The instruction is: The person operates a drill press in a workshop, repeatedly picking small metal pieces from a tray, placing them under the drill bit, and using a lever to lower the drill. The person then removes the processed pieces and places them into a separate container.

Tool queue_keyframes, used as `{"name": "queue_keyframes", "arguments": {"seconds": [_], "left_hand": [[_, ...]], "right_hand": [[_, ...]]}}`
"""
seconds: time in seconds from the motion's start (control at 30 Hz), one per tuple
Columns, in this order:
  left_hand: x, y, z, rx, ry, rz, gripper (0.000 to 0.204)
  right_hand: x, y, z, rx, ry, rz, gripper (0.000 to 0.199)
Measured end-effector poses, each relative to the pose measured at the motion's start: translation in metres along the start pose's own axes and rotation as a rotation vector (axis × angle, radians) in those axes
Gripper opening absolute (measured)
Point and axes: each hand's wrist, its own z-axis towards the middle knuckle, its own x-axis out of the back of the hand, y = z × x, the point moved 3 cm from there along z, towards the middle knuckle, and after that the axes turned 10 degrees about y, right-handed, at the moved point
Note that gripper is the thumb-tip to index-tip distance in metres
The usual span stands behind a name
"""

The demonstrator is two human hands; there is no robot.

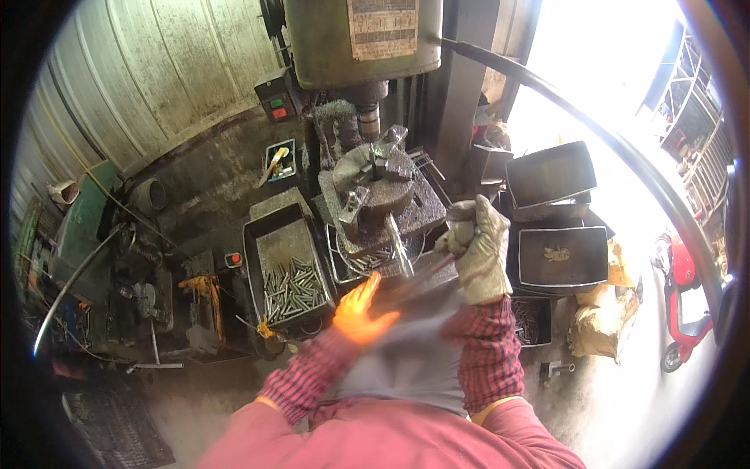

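Observation:
My left hand (362, 313), in an orange glove, hangs in front of the drill press table. Its fingers are stretched out with the thumb apart, and it holds nothing. Just beyond its fingertips a shiny metal handle (399, 247) sticks out from the round chuck-like fixture (373, 187). My right hand (480, 254), in a pale, dirty work glove, is raised right of that handle with its fingers curled closed. A dark blurred streak shows beside it; what the fingers hold cannot be made out. Above the fixture, a drill bit (373, 160) points down from the drill press (363, 47).
Left of the fixture stands a metal tray (249, 258) with many short metal pins (294, 289). Black bins (551, 173) are stacked at right, one with a glove (557, 254) inside. A switch box (276, 102) is behind; a dark hose (578, 98) arches across the right. A red scooter (681, 289) stands farther right.

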Motion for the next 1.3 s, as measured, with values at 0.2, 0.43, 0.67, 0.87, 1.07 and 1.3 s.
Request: {"name": "queue_keyframes", "arguments": {"seconds": [0.2,0.43,0.67,0.87,1.07,1.3], "left_hand": [[0.075,-0.038,0.199,0.176,0.327,-0.489,0.045],[0.013,-0.079,0.322,0.175,-0.062,-0.074,0.041],[0.009,-0.074,0.317,0.265,-0.023,-0.129,0.024],[0.011,-0.075,0.318,0.259,-0.011,-0.129,0.020],[0.011,-0.085,0.318,0.270,0.003,-0.205,0.016],[0.027,-0.100,0.324,0.377,0.104,-0.781,0.008]], "right_hand": [[-0.003,0.005,-0.009,0.031,-0.085,-0.142,0.052],[-0.017,-0.009,-0.034,0.113,-0.091,-0.012,0.074],[-0.050,0.094,-0.104,0.223,-0.834,-0.646,0.087],[0.098,0.127,-0.043,-0.287,-0.140,-0.069,0.087],[0.023,0.078,-0.087,0.217,-0.802,-0.553,0.074],[0.051,0.043,-0.069,-0.012,-0.855,-0.837,0.052]]}}
